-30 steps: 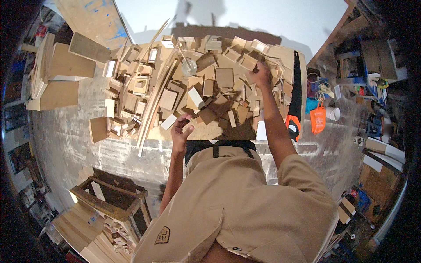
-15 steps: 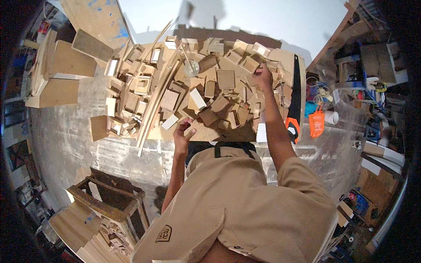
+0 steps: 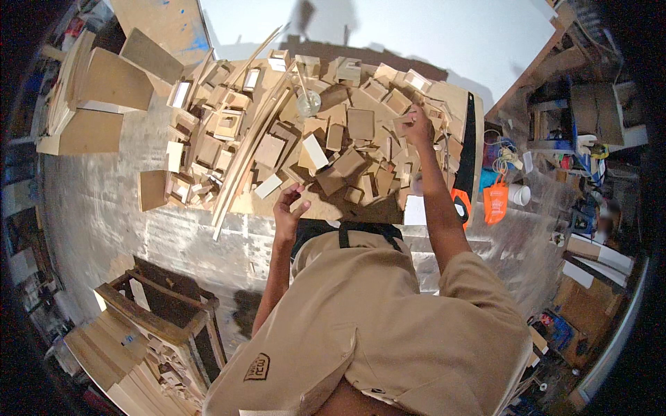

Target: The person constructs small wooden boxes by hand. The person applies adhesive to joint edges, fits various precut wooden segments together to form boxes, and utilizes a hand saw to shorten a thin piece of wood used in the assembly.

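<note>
Small wooden blocks and box-like wooden pieces (image 3: 361,125) crowd the board-topped table in front of me. Over its right part reaches my right hand (image 3: 417,127), its fingers closed on a small flat wooden piece (image 3: 402,125). Box-shaped pieces (image 3: 397,102) lie just beyond those fingers. Close to the table's near edge, my left hand (image 3: 288,205) is raised with thumb and fingers apart, holding nothing. A white-faced block (image 3: 268,185) lies nearest to it. Between the piles stands a clear container (image 3: 309,103) with a stick in it.
Long thin wooden strips (image 3: 253,152) run across the pile and overhang the near edge. A handsaw (image 3: 466,159) with an orange handle lies at the right. Beyond it are an orange bag (image 3: 494,201) and a white bucket (image 3: 519,194). A wooden stand (image 3: 166,326) is at lower left.
My right hand has shifted slightly toward me and its fingers show more plainly with the wooden piece. The left hand stays nearly in place. The whole view has tilted a little.
</note>
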Demonstrator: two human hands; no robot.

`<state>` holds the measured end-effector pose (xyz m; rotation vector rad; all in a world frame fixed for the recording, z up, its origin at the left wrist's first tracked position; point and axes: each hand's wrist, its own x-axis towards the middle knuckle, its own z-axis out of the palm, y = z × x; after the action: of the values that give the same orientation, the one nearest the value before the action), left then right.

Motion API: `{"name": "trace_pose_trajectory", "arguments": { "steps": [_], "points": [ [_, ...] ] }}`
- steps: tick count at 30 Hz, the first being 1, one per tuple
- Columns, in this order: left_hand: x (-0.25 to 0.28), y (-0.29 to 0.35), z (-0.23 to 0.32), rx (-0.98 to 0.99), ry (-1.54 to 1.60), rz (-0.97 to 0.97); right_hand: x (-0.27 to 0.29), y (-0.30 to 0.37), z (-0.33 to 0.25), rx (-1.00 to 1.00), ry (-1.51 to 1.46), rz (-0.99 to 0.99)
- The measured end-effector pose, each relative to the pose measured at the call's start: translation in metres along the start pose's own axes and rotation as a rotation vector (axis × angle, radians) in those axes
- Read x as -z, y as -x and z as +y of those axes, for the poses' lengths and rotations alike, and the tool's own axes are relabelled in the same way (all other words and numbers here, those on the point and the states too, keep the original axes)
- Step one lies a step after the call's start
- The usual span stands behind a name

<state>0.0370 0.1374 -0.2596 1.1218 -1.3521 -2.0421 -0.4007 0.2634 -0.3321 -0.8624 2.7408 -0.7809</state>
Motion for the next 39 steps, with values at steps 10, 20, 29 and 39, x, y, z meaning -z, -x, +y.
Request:
{"name": "trace_pose_trajectory", "arguments": {
  "steps": [10, 20, 29, 39],
  "points": [
    [-0.010, 0.005, 0.017, 0.164, 0.013, 0.132, 0.014, 0.025, -0.020, 0.032, -0.089, 0.065],
    [-0.019, 0.013, 0.029, 0.010, -0.089, -0.010, 0.013, 0.152, -0.034, 0.041, -0.328, 0.177],
    [-0.003, 0.002, 0.053, 0.093, -0.344, -0.064, 0.008, 0.221, -0.079, 0.117, -0.194, -0.431],
    [0.072, -0.038, 0.056, -0.375, -1.283, -0.171, -0.029, 0.231, -0.118, -0.054, -0.204, -0.315]
  ]
}}
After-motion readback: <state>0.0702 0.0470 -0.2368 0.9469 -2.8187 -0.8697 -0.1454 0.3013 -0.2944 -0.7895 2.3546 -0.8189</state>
